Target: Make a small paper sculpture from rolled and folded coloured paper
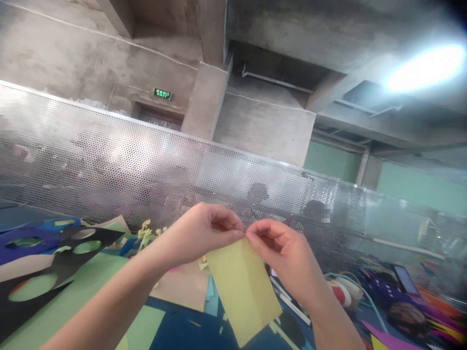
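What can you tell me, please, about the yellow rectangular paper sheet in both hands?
The yellow rectangular paper sheet looks thin and plain, held tilted over the dark blue tabletop, its upper end pinched by the left hand and right hand. Lighter and darker bands run down it.
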Demonstrator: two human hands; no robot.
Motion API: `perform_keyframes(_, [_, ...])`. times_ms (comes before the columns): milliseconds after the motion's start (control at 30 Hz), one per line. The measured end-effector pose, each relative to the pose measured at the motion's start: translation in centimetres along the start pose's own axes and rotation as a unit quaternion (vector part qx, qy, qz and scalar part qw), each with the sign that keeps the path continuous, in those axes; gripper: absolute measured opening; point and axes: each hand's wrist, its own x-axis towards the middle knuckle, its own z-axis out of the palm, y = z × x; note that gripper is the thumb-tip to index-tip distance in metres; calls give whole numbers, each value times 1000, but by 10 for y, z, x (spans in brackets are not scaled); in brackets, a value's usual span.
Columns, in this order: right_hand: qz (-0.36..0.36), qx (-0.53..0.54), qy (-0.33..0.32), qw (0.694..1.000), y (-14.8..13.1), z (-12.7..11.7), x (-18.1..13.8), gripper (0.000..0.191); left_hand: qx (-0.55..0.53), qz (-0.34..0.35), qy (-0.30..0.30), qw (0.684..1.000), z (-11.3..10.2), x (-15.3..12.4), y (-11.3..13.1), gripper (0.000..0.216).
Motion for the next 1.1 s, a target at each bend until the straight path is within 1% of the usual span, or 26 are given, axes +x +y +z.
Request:
perform_keyframes(100, [0,-1,-4,1000,1,0,0,11,3,7,7,1000,-1,0,1,14])
perform_keyframes(300, [-14,-27,14,999,1,0,-1,13,1,31,22,999,-2,-1,5,10])
perform_keyframes(533, [-29,-17,13,999,1,1,-2,10,-14,14,9,1000,-1,1,2,16])
perform_keyframes(767, [-9,7,-3,1000,1,2,-1,9,13,28,23,999,-2,-1,7,14])
perform_keyframes(967, [-24,-7,2,1000,1,1,-1,10,22,34,24,999,0,-2,7,14])
perform_keyframes(1100, [-23,-18,-6,1000,-1,0,-1,12,35,23,34,999,1,-1,4,16])
